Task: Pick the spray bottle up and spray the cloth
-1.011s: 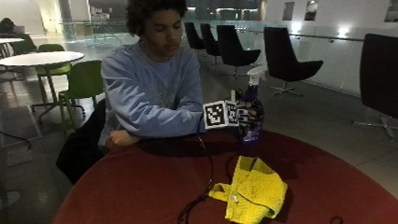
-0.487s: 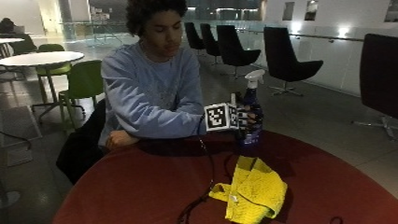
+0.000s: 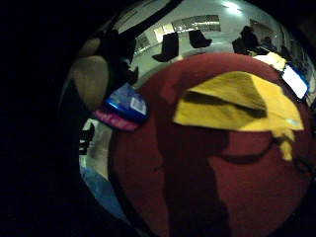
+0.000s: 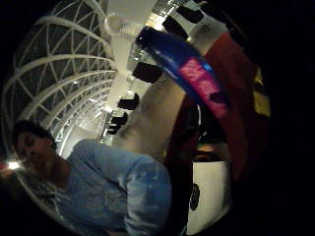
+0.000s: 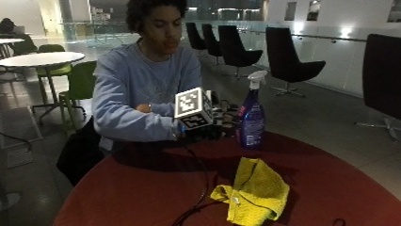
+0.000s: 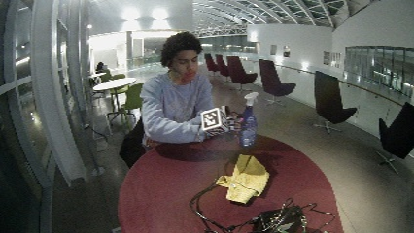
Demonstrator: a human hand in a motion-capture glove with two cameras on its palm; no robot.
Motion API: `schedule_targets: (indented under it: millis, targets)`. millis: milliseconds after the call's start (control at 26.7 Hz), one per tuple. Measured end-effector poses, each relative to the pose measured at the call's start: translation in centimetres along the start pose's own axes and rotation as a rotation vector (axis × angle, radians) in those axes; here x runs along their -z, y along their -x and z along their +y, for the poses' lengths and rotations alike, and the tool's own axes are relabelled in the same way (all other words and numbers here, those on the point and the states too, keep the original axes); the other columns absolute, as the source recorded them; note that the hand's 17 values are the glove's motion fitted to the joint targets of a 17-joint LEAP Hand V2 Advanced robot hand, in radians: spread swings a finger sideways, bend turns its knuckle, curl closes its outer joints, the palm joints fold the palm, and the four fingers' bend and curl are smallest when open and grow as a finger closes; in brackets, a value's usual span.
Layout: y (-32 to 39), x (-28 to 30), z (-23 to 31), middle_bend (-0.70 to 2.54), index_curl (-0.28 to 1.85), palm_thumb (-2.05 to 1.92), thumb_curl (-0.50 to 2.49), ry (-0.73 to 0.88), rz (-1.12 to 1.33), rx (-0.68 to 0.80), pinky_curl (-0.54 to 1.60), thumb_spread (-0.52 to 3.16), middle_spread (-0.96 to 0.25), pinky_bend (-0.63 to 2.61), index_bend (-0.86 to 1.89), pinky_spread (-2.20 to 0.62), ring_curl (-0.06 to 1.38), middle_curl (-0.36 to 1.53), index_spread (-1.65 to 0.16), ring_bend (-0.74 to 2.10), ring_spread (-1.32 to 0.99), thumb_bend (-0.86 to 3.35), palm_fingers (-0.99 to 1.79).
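On red table [image 5: 156, 188], upright spray bottle [image 5: 251, 123], nozzle away from cloth [image 5: 255, 194].

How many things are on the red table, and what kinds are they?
Spray bottle: 1, blue, upright, next to the gloved right hand
Cloth: 1, yellow, crumpled
Dark bundle with cables: 1, at the near edge of the table
Total: 3
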State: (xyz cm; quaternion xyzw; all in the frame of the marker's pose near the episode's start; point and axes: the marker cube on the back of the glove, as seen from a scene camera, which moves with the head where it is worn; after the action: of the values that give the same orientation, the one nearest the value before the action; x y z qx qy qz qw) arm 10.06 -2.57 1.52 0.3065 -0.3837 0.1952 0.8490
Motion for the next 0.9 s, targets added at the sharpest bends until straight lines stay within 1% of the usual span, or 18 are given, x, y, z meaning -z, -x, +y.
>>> schedule_targets:
  millis: [75, 262, 374, 562, 898]
  targets:
    - [-1.3, 2.2, 1.7, 0.24, 0.13, 0.91, 0.63, -0.031, 0.054, -0.031, 0.38, 0.97, -0.02, 0.50, 0.10, 0.16, 0.36, 0.42, -0.34, 0.50, -0.02, -0.02, 0.58]
    - [-6.9, 10.6, 5.6, 0.26, 0.16, 0.92, 0.62, -0.141, 0.191, -0.124, 0.36, 1.01, -0.03, 0.45, 0.13, 0.16, 0.35, 0.43, -0.34, 0.49, -0.03, -0.01, 0.64]
    - [-9.3, 13.4, 7.0, 0.27, 0.17, 0.92, 0.62, -0.169, 0.221, -0.189, 0.35, 1.03, -0.04, 0.42, 0.13, 0.16, 0.35, 0.43, -0.34, 0.49, -0.03, -0.01, 0.67]
    - [-11.4, 14.9, 8.4, 0.26, 0.19, 0.92, 0.62, -0.188, 0.256, -0.231, 0.35, 1.06, -0.04, 0.40, 0.12, 0.17, 0.35, 0.43, -0.34, 0.47, -0.03, -0.01, 0.68]
    - [-12.1, 14.7, 8.5, 0.26, 0.19, 0.93, 0.61, -0.166, 0.327, -0.225, 0.35, 1.09, -0.04, 0.40, 0.09, 0.17, 0.35, 0.42, -0.34, 0.46, -0.03, -0.01, 0.68]
